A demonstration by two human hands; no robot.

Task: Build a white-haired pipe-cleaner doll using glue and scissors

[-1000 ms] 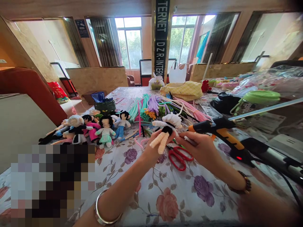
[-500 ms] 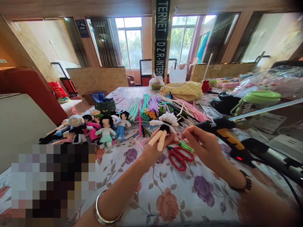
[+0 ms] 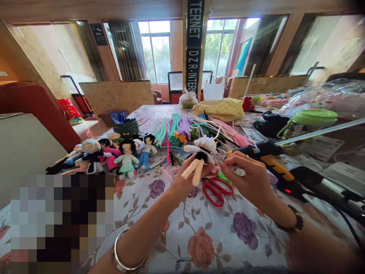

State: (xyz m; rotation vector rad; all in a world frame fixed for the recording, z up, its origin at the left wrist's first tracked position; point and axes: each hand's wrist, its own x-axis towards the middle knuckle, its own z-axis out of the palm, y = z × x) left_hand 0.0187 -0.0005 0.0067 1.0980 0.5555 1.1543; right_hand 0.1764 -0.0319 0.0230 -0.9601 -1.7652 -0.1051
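Observation:
My left hand (image 3: 185, 177) is closed round a small pipe-cleaner doll (image 3: 201, 156) with cream legs, a black middle and a white fuzzy top, held up over the table. My right hand (image 3: 247, 176) is just right of the doll, fingers curled in a pinch close to it; something small and pale shows at the fingertips, and I cannot make out what it is. Red-handled scissors (image 3: 214, 189) lie on the flowered tablecloth (image 3: 205, 236) right below both hands. An orange and black glue gun (image 3: 272, 163) rests behind my right hand, with a clear glue stick jutting out.
Several finished dolls (image 3: 114, 154) lie in a row at the left. Bundles of coloured pipe cleaners (image 3: 185, 131) are heaped behind the hands, with a dark basket (image 3: 126, 127), a yellow bag (image 3: 219, 109) and a green-lidded container (image 3: 313, 118) further back. A power cable runs at the right.
My right hand drew back a little from the doll, then closed in on it again. The doll has shifted slightly in my left hand.

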